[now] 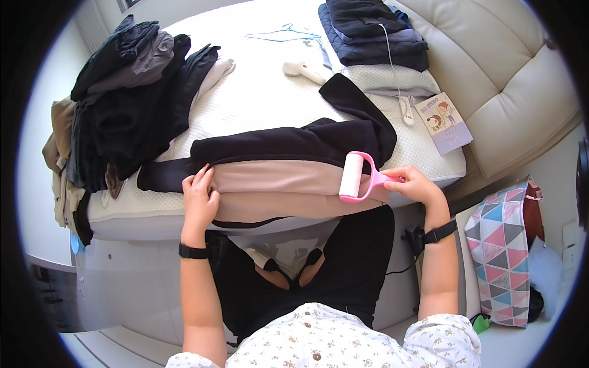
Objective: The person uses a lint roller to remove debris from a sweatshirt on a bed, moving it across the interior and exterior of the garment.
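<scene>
My right hand [410, 183] is closed round the pink handle of a lint roller [352, 176]. Its white roll lies against the beige inner side of a black garment [270, 178], near the garment's right end. The garment is spread across the near edge of the bed, its black part folded behind the beige and one black length bent up at the far right. At the garment's left end rests my left hand [200, 195], fingers spread over the fabric and thumb apart. What lies under its fingertips is hidden.
Dark clothes [116, 122] are heaped on the mattress [257, 98] at left. Farther back lie a white handheld device [303, 72], a blue hanger [283, 34] and folded dark clothes [374, 37]. A book [443, 122] and corded controller [406, 110] sit right, above a triangle-patterned bag [500, 257].
</scene>
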`<state>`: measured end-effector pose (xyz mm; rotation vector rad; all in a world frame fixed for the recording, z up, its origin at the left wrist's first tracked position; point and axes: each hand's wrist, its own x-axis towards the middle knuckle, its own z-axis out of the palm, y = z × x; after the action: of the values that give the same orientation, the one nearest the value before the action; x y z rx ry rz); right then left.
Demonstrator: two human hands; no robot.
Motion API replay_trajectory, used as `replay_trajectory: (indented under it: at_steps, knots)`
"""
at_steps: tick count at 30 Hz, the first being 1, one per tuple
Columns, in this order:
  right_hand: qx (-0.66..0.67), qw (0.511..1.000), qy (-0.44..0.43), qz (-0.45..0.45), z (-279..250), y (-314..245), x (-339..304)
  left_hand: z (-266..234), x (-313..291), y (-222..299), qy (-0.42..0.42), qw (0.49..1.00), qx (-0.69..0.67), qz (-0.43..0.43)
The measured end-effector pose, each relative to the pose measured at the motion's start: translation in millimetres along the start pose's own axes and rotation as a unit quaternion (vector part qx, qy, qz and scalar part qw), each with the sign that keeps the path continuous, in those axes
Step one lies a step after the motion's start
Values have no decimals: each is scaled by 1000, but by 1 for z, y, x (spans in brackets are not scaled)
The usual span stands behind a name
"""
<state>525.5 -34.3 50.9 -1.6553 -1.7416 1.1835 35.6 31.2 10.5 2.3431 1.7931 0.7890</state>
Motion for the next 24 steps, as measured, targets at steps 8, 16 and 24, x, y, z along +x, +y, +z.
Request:
replay_trajectory:
  at_steps: [8, 16, 24]
  knots:
    - [-19, 998, 32, -45, -4, 3, -26, -2, 2, 2, -1, 1000, 2, 4]
    - [37, 980, 194, 19, -37, -37, -87, -5, 2, -6, -11, 999, -31, 11]
    - [-183, 944, 122, -246, 102, -158, 43, -3, -2, -9, -11, 998, -60, 16]
